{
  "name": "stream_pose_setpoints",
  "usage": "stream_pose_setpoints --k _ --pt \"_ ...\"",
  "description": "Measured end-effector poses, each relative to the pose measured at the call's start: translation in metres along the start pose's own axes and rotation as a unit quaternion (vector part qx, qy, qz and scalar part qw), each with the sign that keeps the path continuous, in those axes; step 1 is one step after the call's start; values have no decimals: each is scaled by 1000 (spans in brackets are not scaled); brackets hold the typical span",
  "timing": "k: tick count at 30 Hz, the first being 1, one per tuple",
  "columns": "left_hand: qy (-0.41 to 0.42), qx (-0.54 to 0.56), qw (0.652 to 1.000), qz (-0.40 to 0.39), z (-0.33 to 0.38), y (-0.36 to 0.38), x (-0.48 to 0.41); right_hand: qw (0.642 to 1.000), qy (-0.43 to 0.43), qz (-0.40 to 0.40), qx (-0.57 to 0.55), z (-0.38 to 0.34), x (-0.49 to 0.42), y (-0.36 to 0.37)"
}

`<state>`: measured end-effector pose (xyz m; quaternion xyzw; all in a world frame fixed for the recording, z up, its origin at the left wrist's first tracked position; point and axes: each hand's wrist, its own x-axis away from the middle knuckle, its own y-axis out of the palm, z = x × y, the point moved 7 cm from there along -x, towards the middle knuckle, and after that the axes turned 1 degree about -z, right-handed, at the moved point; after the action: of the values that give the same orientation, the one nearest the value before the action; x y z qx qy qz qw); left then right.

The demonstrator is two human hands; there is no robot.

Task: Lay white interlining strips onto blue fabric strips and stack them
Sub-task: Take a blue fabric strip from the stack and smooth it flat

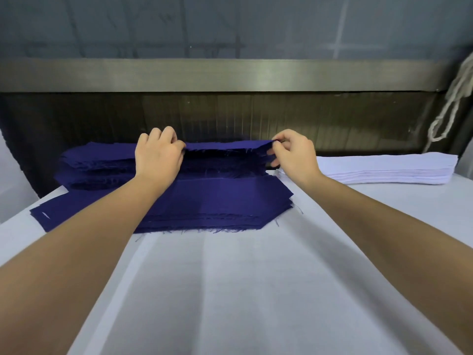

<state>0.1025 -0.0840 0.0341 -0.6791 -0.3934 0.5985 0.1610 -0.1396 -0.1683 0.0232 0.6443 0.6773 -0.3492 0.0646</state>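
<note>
both hands at the far edge of the white cloth-covered table (230,290). left hand (158,156) has its fingers curled, pinching the top dark blue fabric strip (227,145) partway along its length. right hand (294,155) pinches the same strip's right end between thumb and fingertips. between the hands the strip is raised clear of the tall rear stack of dark blue fabric strips (97,165); left of the left hand i can't tell if it's raised. low front stack of dark blue fabric strips (217,201) lies just in front of the tall one, frayed threads along its near edge. stack of white interlining strips (389,167) sits flat to the right, just beside the right hand, untouched. grey metal rail (230,75) runs across behind. white cord (453,103) hangs at far right.
</note>
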Motion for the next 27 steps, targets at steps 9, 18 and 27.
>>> stream_pose_setpoints --k 9,18,27 --pt "147 -15 984 96 80 -22 22 990 142 23 -16 66 39 -81" --pt "218 -23 973 76 154 -38 39 973 227 25 35 124 76 -159" --pt "180 30 982 46 158 -38 53 916 256 38 307 139 86 -219"
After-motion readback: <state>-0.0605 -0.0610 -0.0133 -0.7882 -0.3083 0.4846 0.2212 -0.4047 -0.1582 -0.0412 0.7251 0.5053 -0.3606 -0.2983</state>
